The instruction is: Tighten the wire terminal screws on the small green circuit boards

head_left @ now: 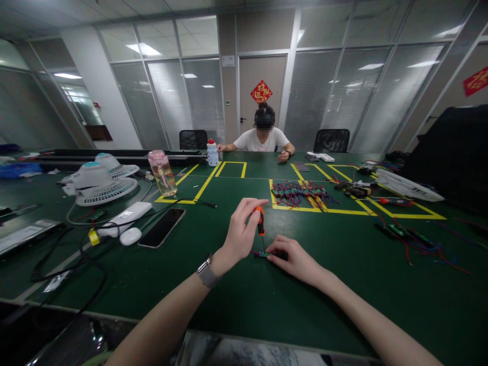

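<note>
Fingers of the left hand curl around the handle of an orange-and-black screwdriver, nearly upright, its tip at a small green circuit board. Fingertips of the right hand hold the board's right end on the green table. Good work likely calls for a straight screwdriver, light pressure and a firmly steadied board, which lies below the left hand. Beyond, to the right, wired boards overlap yellow tape.

A pink-lidded bottle stands beyond a dark-screened phone, near white fans.
</note>
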A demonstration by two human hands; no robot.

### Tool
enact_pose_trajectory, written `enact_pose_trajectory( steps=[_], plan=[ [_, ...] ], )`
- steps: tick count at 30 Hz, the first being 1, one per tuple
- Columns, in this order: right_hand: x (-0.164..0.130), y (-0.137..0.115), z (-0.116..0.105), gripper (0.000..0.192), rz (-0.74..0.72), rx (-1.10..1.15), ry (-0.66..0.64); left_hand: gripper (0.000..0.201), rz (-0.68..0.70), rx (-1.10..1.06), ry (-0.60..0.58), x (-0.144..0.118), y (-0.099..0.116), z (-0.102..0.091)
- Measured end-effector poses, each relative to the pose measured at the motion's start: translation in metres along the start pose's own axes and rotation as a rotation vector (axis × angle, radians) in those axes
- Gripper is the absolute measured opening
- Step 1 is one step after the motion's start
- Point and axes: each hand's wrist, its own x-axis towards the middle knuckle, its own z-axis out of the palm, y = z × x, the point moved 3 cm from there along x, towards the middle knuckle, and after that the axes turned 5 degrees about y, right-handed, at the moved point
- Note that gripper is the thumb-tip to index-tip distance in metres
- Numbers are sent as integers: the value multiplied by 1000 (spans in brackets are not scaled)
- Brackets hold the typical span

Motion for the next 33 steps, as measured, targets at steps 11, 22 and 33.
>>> enact_pose_trajectory(
  steps=[11,22,33],
  plan=[
    [0,0,0,6,3,-19,-4,22,44,66,7,-4,2,4],
    [0,1,0,5,-4,-11,6,17,61,115,28,-3,0,4],
    [1,3,1,6,-6,-10,3,29,45,-3,-18,-6,-3,9]
  ],
)
